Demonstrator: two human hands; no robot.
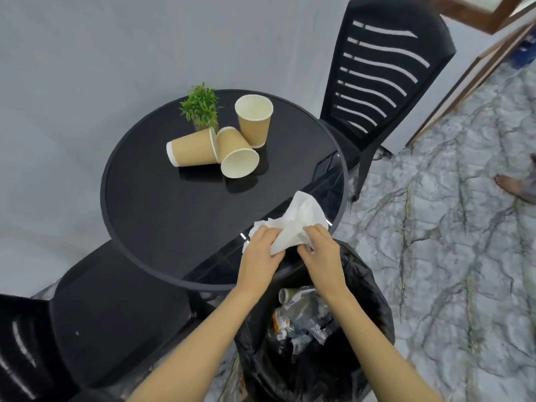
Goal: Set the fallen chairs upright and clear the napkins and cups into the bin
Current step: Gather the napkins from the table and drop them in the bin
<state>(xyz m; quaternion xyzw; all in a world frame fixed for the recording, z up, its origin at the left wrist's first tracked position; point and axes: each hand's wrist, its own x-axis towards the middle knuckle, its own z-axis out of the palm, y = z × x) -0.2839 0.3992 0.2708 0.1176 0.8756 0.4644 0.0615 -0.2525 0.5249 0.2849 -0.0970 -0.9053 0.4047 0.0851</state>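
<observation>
Two hands: left hand (262, 249) and right hand (320, 250) both closed on the white napkins (295, 224), bunched at the bench (139, 227) edge, 5 o'clock, above the bin (362, 288).
Bin contents: crumpled wrappers; items hard to identify.
Near chair (116, 309): 7 o'clock, upright, back cropped.
Cups (232, 140): three left near bench centre, two tipped, one standing, by a small plant (201, 107).
Far chair (385, 79): 1 o'clock, upright.
Progress: chairs judged done; napkins mid-transfer; cups pending.
</observation>
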